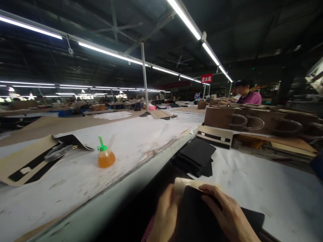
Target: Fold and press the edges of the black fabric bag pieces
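Low in the view, a black sheet piece (195,211) lies over a cream-coloured piece (182,183), whose glossy upper edge shows above it. My left hand (165,210) grips the left side of these pieces, its fingertips partly hidden behind the cream one. From the right, my right hand (228,208) bends over the black piece, with fingers closed at its upper edge where it meets the cream piece. What lies under the right fingertips is hidden. Just beyond the hands sits a stack of black pieces (198,153).
Left is a long white-covered table (75,188) with a green-topped bottle of amber liquid (106,158) and a cream-and-black panel (32,161). Brown bags with looped handles (219,118) stand at the right, behind another cream-and-black panel (214,136). A person in purple (252,97) is beyond them.
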`<state>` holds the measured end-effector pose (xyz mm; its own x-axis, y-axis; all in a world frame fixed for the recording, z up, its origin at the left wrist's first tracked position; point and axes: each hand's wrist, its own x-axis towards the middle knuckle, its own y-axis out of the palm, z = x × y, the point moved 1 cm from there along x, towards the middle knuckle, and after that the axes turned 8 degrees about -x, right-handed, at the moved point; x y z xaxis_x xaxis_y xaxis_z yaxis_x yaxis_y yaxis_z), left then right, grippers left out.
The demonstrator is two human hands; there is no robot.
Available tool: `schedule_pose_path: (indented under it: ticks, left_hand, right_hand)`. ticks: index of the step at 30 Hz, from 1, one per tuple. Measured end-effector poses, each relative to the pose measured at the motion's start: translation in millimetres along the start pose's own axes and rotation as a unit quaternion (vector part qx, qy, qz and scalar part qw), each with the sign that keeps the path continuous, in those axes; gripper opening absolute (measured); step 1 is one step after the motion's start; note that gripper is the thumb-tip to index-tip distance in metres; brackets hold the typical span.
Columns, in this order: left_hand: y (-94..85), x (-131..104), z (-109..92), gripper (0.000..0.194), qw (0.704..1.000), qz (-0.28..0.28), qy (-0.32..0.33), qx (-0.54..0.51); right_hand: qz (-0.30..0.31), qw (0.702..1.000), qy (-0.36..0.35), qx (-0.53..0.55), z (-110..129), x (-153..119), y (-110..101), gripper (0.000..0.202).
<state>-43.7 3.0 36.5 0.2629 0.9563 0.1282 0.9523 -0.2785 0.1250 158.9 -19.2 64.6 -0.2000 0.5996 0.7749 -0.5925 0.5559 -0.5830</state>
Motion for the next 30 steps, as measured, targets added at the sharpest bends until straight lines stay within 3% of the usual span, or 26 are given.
schedule_pose_path:
  ticks: [3,6,11,16,24,30]
  left_hand:
    - [1.2,-4.0,-15.6,0.042,0.998,0.026,0.004,-0.053]
    - [0.8,-10.2,-24.4,0.042,0.996,0.013,0.006,-0.090]
    - [0.7,-25.7,-42.2,0.047,0.998,-0.031,-0.020,-0.051]
    - [7.5,-35.6,-63.4,0.053,0.999,-0.008,-0.018,-0.033]
    - [1.8,-38.1,-54.5,0.042,1.000,0.005,0.009,-0.004]
    - [9.5,-44.3,-68.1,0.040,1.000,-0.006,0.002,-0.025]
  right_hand:
    - [0.021,0.999,-0.039,0.016,5.1,2.6,5.4,0.026]
    - [0.038,0.995,-0.081,0.051,12.4,9.4,0.1,0.025]
    - [-0.016,0.990,-0.136,0.039,28.1,26.6,-13.3,0.019]
    - [-0.023,0.985,-0.171,0.008,38.6,34.1,-18.2,0.023]
    - [0.013,0.985,-0.172,-0.009,31.8,23.8,-15.2,0.041]
    - [0.008,0.982,-0.187,-0.017,33.9,26.0,-17.5,0.036]
